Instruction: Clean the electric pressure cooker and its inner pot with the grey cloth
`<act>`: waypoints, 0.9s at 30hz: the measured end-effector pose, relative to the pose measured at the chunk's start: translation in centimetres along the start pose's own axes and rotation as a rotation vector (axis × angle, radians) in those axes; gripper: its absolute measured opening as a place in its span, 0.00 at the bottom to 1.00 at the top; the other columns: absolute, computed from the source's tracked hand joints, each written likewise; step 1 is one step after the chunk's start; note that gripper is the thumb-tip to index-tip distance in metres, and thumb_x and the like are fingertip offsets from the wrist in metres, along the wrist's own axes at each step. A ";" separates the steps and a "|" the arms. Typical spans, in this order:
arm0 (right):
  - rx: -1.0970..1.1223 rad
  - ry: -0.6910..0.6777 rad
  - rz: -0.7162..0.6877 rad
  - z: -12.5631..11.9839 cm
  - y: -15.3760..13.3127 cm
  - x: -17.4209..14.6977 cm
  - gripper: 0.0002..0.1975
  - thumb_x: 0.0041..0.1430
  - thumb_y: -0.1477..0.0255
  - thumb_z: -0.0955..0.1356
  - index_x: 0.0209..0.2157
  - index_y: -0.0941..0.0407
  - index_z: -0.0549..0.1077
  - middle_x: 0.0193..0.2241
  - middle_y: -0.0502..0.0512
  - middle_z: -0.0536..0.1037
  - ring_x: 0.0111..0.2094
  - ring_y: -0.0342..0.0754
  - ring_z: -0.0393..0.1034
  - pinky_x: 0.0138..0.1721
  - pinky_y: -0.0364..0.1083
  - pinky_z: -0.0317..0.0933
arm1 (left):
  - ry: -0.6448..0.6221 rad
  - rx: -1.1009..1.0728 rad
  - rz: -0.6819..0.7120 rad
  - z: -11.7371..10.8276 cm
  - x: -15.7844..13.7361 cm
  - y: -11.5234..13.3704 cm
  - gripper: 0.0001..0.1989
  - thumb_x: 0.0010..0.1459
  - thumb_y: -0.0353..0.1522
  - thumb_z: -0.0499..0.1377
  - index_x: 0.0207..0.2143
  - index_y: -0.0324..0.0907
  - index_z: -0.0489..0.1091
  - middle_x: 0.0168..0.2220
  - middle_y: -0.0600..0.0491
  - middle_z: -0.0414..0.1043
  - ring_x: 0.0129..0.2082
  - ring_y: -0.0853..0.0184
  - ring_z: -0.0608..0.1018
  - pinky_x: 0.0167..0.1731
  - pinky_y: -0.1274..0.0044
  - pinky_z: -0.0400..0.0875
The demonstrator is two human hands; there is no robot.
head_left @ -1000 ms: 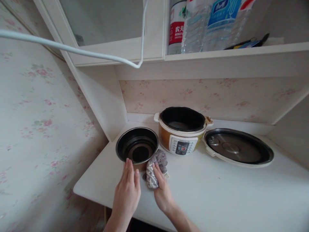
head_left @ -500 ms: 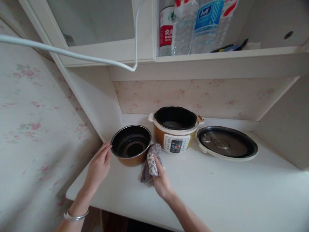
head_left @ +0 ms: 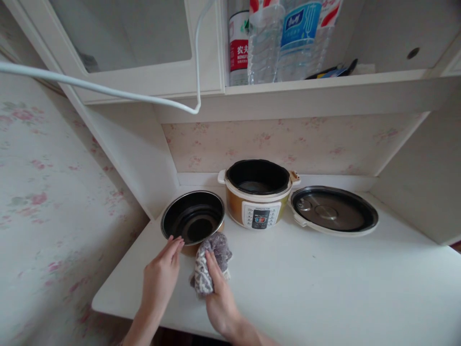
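A round inner pot (head_left: 192, 217), black inside and gold-brown outside, stands on the white tabletop. The fingers of my left hand (head_left: 162, 269) are closed on its near rim, a little left of the middle. My right hand (head_left: 221, 298) grips a bunched grey-and-white cloth (head_left: 212, 262), pressed against the pot's near right outer side. Part of the pot's wall is hidden behind the cloth and my fingers. Just behind and to the right stands the gold and white electric cooker body (head_left: 257, 199), lidless, its dark cavity showing.
The cooker's lid (head_left: 333, 214) lies underside up at the right. A shelf above holds several plastic bottles (head_left: 266, 43). A white cable (head_left: 126, 93) hangs across the upper left. The tabletop's front left corner (head_left: 99, 302) is rounded.
My left hand has moved from the pot's left rim to its near rim. My right hand has brought the cloth leftward and nearer along the pot's outside.
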State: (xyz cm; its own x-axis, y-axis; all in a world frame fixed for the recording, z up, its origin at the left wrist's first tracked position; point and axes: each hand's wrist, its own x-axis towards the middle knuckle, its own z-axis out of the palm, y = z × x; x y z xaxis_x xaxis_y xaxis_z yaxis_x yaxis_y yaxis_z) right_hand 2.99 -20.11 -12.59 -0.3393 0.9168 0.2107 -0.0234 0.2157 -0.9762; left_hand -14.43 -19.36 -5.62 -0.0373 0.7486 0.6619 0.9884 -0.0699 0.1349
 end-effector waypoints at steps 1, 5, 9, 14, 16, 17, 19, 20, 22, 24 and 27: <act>0.016 -0.006 -0.005 0.3 -0.1 -0.2 0.42 0.50 0.86 0.61 0.64 0.43 0.54 0.66 0.45 0.52 0.67 0.50 0.43 0.66 0.57 0.37 | 0.002 -0.006 0.006 -0.1 -0.3 0.8 0.13 0.65 0.34 0.52 0.47 0.43 0.73 0.47 0.49 0.77 0.44 0.60 0.80 0.38 0.76 0.77; 0.132 -0.009 0.024 0.7 -1.5 -0.5 0.33 0.56 0.78 0.65 0.62 0.45 0.59 0.64 0.47 0.56 0.66 0.51 0.47 0.66 0.56 0.39 | -0.043 -0.094 0.067 0.3 -1.4 2.8 0.16 0.65 0.32 0.51 0.53 0.41 0.69 0.51 0.48 0.74 0.49 0.61 0.77 0.44 0.74 0.76; 0.350 -0.041 0.148 -0.3 -4.1 -0.2 0.28 0.60 0.66 0.66 0.61 0.46 0.62 0.62 0.50 0.63 0.63 0.50 0.54 0.65 0.57 0.42 | -0.080 -0.161 0.062 0.7 -1.5 3.4 0.18 0.65 0.31 0.49 0.56 0.39 0.65 0.54 0.47 0.72 0.52 0.62 0.76 0.46 0.74 0.75; 0.549 0.050 0.301 -3.9 -6.1 -0.8 0.27 0.54 0.65 0.71 0.56 0.50 0.68 0.57 0.52 0.69 0.62 0.50 0.57 0.64 0.55 0.44 | -0.025 -0.213 0.053 1.1 -0.6 2.6 0.16 0.64 0.33 0.53 0.53 0.41 0.68 0.51 0.48 0.75 0.50 0.62 0.77 0.46 0.74 0.75; 0.674 0.128 0.434 -6.1 -6.4 -1.4 0.23 0.53 0.63 0.71 0.51 0.55 0.72 0.51 0.57 0.75 0.57 0.54 0.65 0.60 0.55 0.55 | -0.001 -0.206 0.064 1.4 -0.3 1.7 0.16 0.64 0.33 0.54 0.52 0.41 0.69 0.51 0.48 0.75 0.49 0.62 0.78 0.47 0.74 0.75; 0.743 0.178 0.509 -7.3 -6.6 -1.8 0.22 0.53 0.63 0.71 0.49 0.57 0.73 0.48 0.59 0.77 0.53 0.55 0.69 0.56 0.55 0.60 | 0.010 -0.208 0.064 1.5 -0.1 1.1 0.15 0.64 0.34 0.54 0.52 0.41 0.69 0.51 0.48 0.75 0.48 0.62 0.78 0.47 0.74 0.75; 0.866 0.274 0.652 -9.9 -6.9 -2.8 0.20 0.52 0.62 0.71 0.44 0.59 0.74 0.41 0.60 0.80 0.47 0.56 0.74 0.50 0.54 0.66 | 0.023 -0.224 0.045 1.8 0.4 -0.1 0.15 0.63 0.35 0.55 0.50 0.41 0.71 0.50 0.49 0.75 0.47 0.62 0.79 0.46 0.74 0.75; 0.918 0.303 0.709 -11.2 -7.1 -3.3 0.20 0.52 0.61 0.71 0.43 0.59 0.75 0.40 0.60 0.80 0.45 0.56 0.75 0.48 0.53 0.68 | 0.028 -0.230 0.024 2.0 0.7 -0.8 0.15 0.63 0.36 0.55 0.49 0.42 0.72 0.49 0.49 0.76 0.46 0.62 0.79 0.45 0.74 0.76; 1.001 0.327 0.783 -13.7 -7.5 -4.3 0.19 0.52 0.60 0.71 0.40 0.59 0.76 0.38 0.61 0.81 0.43 0.56 0.76 0.46 0.52 0.69 | 0.043 -0.219 -0.030 2.3 1.4 -2.1 0.15 0.63 0.38 0.55 0.48 0.42 0.73 0.47 0.49 0.77 0.44 0.61 0.80 0.41 0.74 0.77; 1.038 0.332 0.814 -15.7 -7.8 -5.3 0.19 0.51 0.60 0.71 0.38 0.60 0.77 0.37 0.62 0.81 0.42 0.56 0.76 0.46 0.52 0.69 | 0.058 -0.189 -0.088 2.6 2.2 -3.1 0.16 0.62 0.40 0.54 0.47 0.42 0.74 0.47 0.49 0.78 0.43 0.60 0.80 0.39 0.73 0.77; 1.000 0.384 0.833 -17.9 -8.1 -6.3 0.16 0.49 0.65 0.73 0.37 0.61 0.78 0.37 0.62 0.81 0.41 0.56 0.76 0.47 0.51 0.68 | 0.081 -0.193 -0.209 2.7 3.0 -3.6 0.17 0.62 0.41 0.54 0.46 0.42 0.74 0.48 0.48 0.76 0.44 0.58 0.80 0.42 0.70 0.76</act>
State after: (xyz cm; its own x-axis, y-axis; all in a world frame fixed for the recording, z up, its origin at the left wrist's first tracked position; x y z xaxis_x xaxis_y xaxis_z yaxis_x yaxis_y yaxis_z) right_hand 22.15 -21.59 -5.10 -0.3106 0.7249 -0.6149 -0.6647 -0.6280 -0.4046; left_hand -17.68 -15.09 -6.17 -0.2561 0.7054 0.6610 0.9122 -0.0499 0.4067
